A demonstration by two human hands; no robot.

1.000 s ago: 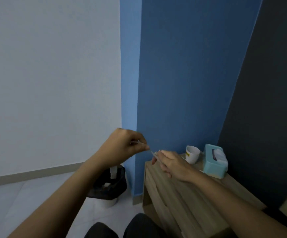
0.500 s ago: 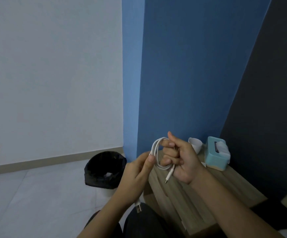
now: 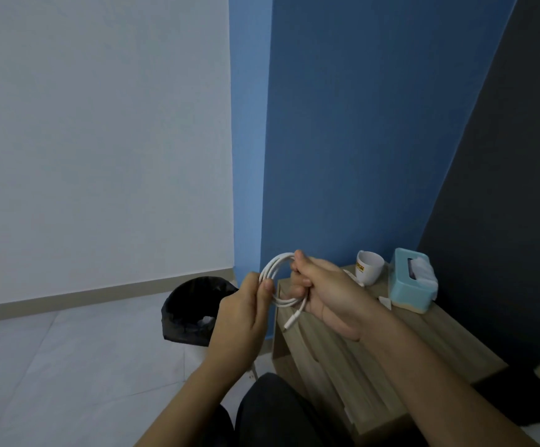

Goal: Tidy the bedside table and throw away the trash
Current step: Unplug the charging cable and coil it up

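Low at centre frame, both hands coil a white cable (image 3: 276, 279): right hand (image 3: 323, 296) clasps the loops, left hand (image 3: 246, 312) pinches them. Next, probably, setting it on the desk (image 3: 400, 337).

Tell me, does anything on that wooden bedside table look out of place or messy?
Slightly. A small white paper scrap lies loose on the wooden bedside table, just left of the light-blue tissue box. The white mug stands upright, and nothing looks spilled. The white coiled cable is in both hands, off the table.
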